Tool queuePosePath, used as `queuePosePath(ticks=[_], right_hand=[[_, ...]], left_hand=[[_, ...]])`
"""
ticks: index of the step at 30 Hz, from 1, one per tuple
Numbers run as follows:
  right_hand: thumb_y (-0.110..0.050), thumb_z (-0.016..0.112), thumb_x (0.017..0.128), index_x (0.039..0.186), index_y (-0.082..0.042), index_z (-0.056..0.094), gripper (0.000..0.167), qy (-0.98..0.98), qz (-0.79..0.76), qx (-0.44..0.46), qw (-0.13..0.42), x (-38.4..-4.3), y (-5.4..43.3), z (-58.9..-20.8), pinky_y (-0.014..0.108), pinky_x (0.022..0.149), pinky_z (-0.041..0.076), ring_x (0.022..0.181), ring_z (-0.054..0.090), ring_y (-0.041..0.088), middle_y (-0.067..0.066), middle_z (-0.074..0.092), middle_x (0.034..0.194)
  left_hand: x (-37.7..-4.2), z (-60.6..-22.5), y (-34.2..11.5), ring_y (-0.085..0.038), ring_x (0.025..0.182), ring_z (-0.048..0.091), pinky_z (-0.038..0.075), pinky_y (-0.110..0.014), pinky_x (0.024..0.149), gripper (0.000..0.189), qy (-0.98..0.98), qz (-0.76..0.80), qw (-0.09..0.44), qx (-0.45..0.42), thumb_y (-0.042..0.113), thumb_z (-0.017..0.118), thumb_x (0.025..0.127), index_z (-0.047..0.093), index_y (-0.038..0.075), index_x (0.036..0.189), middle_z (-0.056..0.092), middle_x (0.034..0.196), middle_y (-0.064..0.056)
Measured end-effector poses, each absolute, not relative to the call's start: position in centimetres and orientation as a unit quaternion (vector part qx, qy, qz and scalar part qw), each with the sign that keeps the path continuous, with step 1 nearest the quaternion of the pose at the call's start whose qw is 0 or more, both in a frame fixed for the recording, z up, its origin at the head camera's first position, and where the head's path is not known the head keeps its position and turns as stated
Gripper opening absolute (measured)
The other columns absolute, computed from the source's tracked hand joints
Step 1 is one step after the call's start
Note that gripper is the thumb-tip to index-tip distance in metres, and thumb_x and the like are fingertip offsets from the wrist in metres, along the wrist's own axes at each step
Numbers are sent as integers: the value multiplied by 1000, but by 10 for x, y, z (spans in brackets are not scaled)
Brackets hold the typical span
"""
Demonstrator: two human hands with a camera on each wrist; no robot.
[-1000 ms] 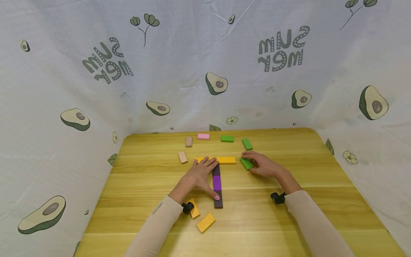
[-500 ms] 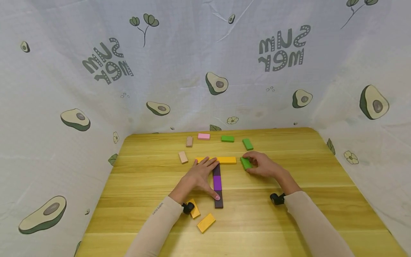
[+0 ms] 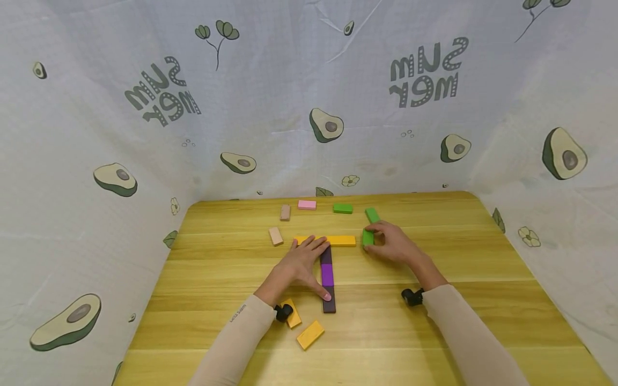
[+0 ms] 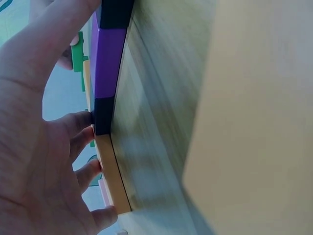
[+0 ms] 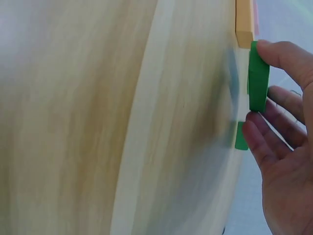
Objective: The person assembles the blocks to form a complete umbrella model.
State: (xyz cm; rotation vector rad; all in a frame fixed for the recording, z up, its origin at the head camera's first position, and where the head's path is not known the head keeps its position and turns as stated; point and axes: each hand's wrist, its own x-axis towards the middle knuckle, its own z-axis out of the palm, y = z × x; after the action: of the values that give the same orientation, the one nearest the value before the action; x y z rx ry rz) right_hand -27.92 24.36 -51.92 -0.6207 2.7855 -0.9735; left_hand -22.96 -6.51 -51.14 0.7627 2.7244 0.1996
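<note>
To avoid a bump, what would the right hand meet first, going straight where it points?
Probably the nearer end of the yellow strip, met by the green block the right hand pinches; height is unclear.

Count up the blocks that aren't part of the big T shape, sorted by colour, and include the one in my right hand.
Green blocks: 3, one pinched in the right hand
Tan blocks: 2
Yellow blocks: 2
Pink block: 1
Total: 8
</note>
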Motion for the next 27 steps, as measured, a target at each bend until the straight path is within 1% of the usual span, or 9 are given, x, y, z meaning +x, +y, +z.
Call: queuePosePath(ticks=[7,13,17,23,27], right_hand=[[-31,77,94,143,-2,58,60,925,-323,-195,51,-284,237,-522,61,109,47,132,54,44,24,52,148],[-27,77,94,142,0,57,59,927,-326,-180,45,-288,230,-524,60,110,47,134,52,45,25,51,149],[-26,77,94,142,1,57,59,931,-321,-169,44,-288,224,-526,60,110,46,132,52,46,27,52,148],[-25,76,95,142,2,57,58,934,-314,-163,40,-288,219,-530,63,114,41,136,48,49,28,50,149],[-24,76,95,141,2,58,56,934,-313,-165,38,-287,218,-531,62,113,42,136,49,48,27,51,148]], left_hand=[[-229,-512,-65,-24,162,8,11,-63,128,143,950,66,145,270,86,81,54,15,28,167,10,175,9],[-230,-512,-65,-23,162,7,11,-63,128,143,949,63,149,270,86,81,55,14,28,168,9,175,9],[-230,-512,-65,-24,162,7,12,-62,128,143,949,61,149,271,85,81,55,14,27,168,10,175,8],[-229,-512,-65,-24,162,8,12,-63,128,143,949,63,148,271,86,81,55,15,27,167,11,175,8],[-229,-512,-66,-24,162,9,13,-64,127,142,949,62,146,271,86,80,55,15,28,167,11,175,8]])
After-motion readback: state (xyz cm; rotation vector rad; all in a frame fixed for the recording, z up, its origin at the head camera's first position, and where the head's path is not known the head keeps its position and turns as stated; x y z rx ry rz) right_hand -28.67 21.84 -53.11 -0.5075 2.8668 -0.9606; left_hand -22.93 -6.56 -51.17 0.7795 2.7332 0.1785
